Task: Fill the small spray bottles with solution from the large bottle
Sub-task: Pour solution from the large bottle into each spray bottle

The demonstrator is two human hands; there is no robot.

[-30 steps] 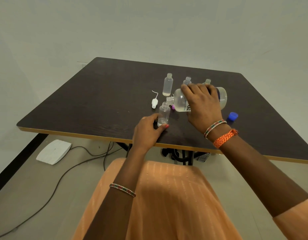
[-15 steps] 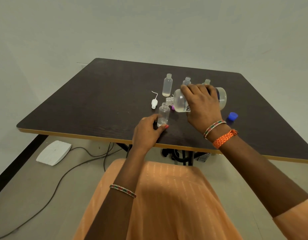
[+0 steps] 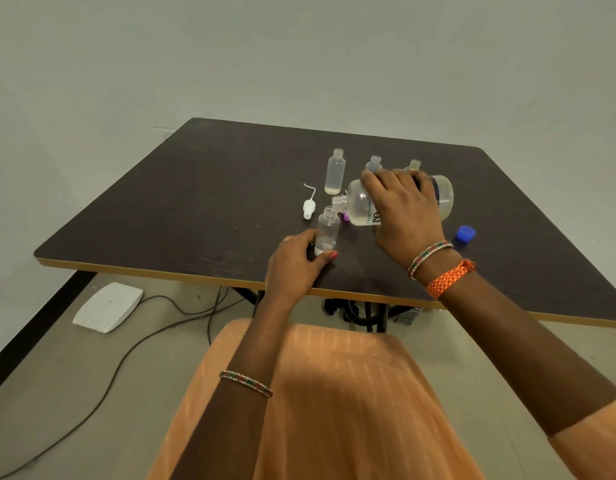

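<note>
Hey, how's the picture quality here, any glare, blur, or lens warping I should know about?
Head view: soft, even light, no harsh glare; faint sheen on the dark table. Wide-angle warping bows the table edges. The left hand, small bottle and large bottle under the right hand look sharp, without motion blur.

Your right hand (image 3: 405,209) has tipped the large bottle (image 3: 362,207) slightly further, its neck now just over the mouth of the small bottle (image 3: 327,232) at its 8 o'clock.

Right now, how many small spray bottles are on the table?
4: one held by the left hand at, one behind it, two partly hidden behind the right hand.
</note>
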